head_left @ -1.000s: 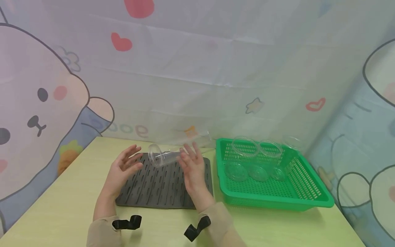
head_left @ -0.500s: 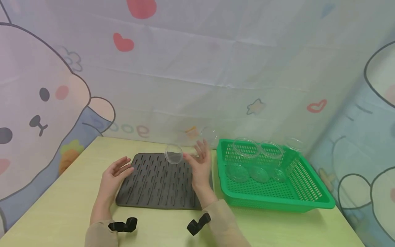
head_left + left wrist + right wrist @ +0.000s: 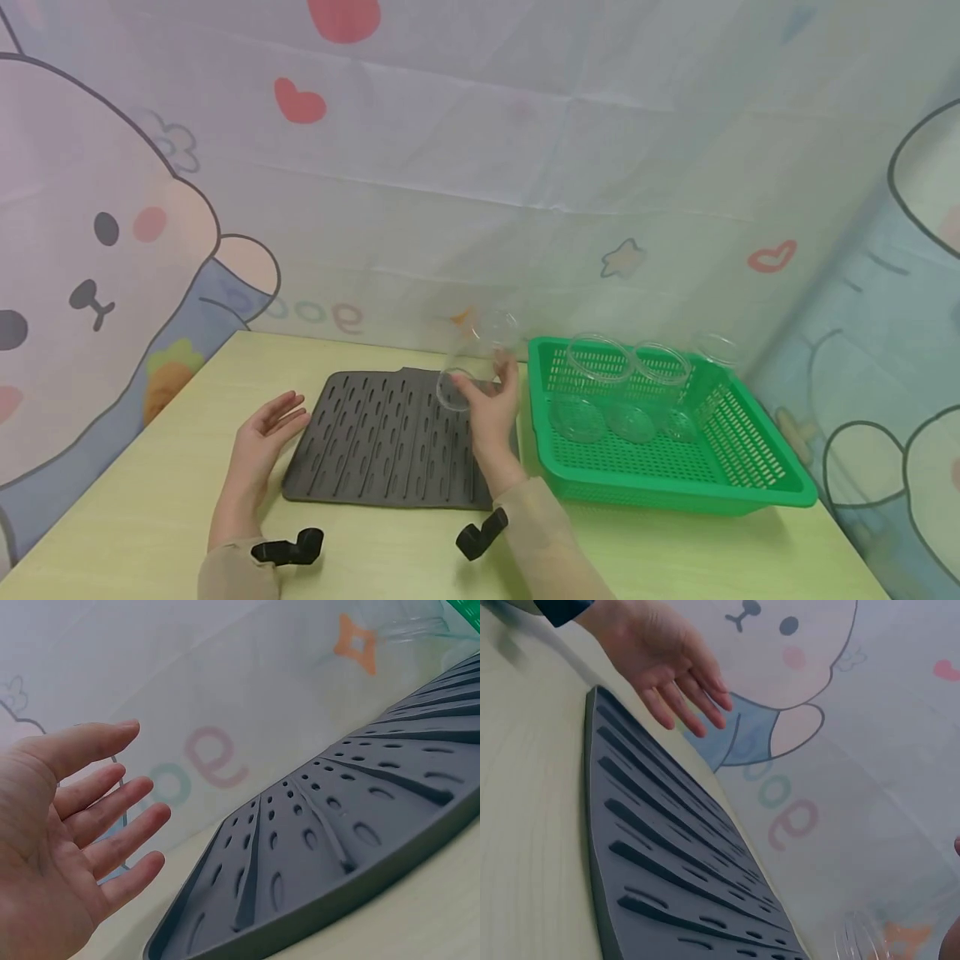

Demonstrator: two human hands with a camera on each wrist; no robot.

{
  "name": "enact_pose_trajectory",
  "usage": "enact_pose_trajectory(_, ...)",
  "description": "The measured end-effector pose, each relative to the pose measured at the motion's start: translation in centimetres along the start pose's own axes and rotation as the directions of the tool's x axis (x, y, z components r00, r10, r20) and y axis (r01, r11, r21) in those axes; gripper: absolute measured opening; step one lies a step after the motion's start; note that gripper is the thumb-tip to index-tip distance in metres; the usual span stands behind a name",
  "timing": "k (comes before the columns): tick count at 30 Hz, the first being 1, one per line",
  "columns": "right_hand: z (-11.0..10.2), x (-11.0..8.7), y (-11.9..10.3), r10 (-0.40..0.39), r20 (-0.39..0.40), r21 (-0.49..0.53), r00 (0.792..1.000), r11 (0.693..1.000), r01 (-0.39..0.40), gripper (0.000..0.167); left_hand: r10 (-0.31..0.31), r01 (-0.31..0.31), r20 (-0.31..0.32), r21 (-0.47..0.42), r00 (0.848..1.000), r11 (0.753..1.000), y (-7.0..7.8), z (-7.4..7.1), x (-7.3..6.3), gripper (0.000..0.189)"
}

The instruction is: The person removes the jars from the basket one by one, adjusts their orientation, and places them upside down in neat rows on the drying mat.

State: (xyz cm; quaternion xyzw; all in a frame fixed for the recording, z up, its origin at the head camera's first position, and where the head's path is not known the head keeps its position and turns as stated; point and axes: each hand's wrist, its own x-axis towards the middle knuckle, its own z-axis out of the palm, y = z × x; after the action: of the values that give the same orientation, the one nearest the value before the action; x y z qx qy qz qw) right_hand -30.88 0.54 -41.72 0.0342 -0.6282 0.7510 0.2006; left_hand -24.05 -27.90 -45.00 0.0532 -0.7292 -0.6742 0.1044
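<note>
The clear cup (image 3: 471,354) is by the mat's back R part, tipped: one round end low and L, the other up and R, by the wall. Can't tell if it touches the mat (image 3: 375,442). R hand (image 3: 493,417) is nearest; it grips the cup btwn thumb and bent fingers. L hand (image 3: 258,442) is well off, L of mat, fingers loose and apart, w/ nothing in it.

Pastel lettering (image 3: 296,311), mirror-reversed and partly faint, apparently "good", printed on the creased backdrop (image 3: 450,167) beyond the left hand (image 3: 261,437), slightly to its right.
</note>
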Motion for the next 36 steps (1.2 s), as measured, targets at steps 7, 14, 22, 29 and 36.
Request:
enact_pose_trajectory(7,-0.2,1.1,0.8,0.044,-0.058,-0.168,0.997,0.984,-0.053,0.092,-0.032,0.032,-0.001,0.009,0.999,0.999,-0.6,-0.2,0.4,0.068)
enact_pose_trajectory(14,-0.3,1.7,1.2,0.044,-0.060,-0.184,0.997,0.981,-0.054,0.092,-0.060,0.060,-0.004,0.067,0.998,0.996,-0.7,0.2,0.4,0.069)
enact_pose_trajectory(22,-0.3,1.5,2.1,0.042,-0.086,-0.232,0.995,0.971,-0.061,0.090,-0.048,0.052,-0.045,0.090,0.998,0.995,-0.8,0.5,0.4,0.061)
enact_pose_trajectory(29,-0.4,2.1,2.7,0.043,-0.084,-0.226,0.996,0.972,-0.061,0.092,-0.063,0.067,-0.039,0.094,0.997,0.993,-0.9,0.6,0.5,0.062)
enact_pose_trajectory(36,-0.5,2.4,3.0,0.041,-0.074,-0.231,0.996,0.971,-0.057,0.090,-0.074,0.077,-0.035,0.096,0.997,0.992,-1.0,0.5,0.5,0.061)
